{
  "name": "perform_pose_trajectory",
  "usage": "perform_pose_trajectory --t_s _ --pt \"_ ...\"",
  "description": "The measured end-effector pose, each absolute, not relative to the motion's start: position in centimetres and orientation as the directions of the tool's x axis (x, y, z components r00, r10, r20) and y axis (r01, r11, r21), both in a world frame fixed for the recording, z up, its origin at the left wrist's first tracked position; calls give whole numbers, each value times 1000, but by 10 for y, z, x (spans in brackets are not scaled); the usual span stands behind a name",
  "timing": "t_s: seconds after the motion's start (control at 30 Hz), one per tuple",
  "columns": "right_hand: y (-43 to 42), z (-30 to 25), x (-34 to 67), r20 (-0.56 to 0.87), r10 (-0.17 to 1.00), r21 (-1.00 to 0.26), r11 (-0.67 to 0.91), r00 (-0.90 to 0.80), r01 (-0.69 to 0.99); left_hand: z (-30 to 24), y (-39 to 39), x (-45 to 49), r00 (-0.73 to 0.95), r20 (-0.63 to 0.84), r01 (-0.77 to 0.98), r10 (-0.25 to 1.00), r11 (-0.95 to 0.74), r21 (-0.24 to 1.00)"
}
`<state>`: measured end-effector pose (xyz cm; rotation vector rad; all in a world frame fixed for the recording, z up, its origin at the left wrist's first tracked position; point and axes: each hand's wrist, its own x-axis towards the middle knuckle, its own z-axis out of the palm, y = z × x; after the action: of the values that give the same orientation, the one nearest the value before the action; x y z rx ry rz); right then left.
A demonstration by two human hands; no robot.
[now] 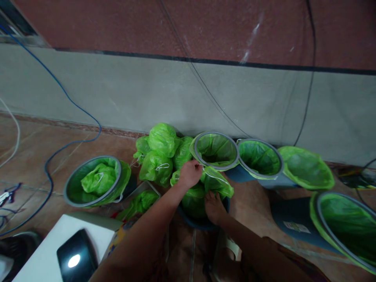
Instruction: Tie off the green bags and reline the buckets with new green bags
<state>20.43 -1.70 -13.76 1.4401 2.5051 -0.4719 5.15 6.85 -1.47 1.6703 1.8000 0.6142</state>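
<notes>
My left hand (191,173) is closed in a pinch on the upper edge of a green drawstring trash bag (219,181). Down inside the same bag's mouth is my right hand (215,207), its fingers partly hidden against the green plastic. The bag sits in a dark blue trash bin (202,225) between my arms, with its white drawstring showing along the rim. Close behind my left hand lie several tied, puffed green bags (163,141). A lined bin with a grey ring (216,149) stands just beyond my hands.
More lined bins, a second ringed bin (260,157) and a tipped bin (299,223), are on the right. At left a ringed bin (93,181) holds a bunched bag. A phone (76,256) lies on a white box (44,250). A blue cable (51,156) crosses the tiles.
</notes>
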Motion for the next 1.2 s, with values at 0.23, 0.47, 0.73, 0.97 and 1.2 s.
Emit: perform_pose_trajectory --t_s 0.23,0.47,0.73,0.97,1.2 --pt "15 -105 197 -393 854 -462 138 -342 876 -12 71 50 -87 -86 667 993 122 735" --pt "9 -101 211 -423 787 -476 229 -450 849 -12 73 51 -59 -58 556 997 81 827" --pt "2 -95 219 -399 787 -388 320 -471 864 -13 73 53 -52 -82 588 995 97 803" --pt "10 -81 223 -473 659 -694 131 -585 708 -12 73 55 -41 -75 596 996 84 799" --pt "6 -82 221 -463 653 -780 21 -599 626 -13 72 57 -28 -61 618 998 65 784"
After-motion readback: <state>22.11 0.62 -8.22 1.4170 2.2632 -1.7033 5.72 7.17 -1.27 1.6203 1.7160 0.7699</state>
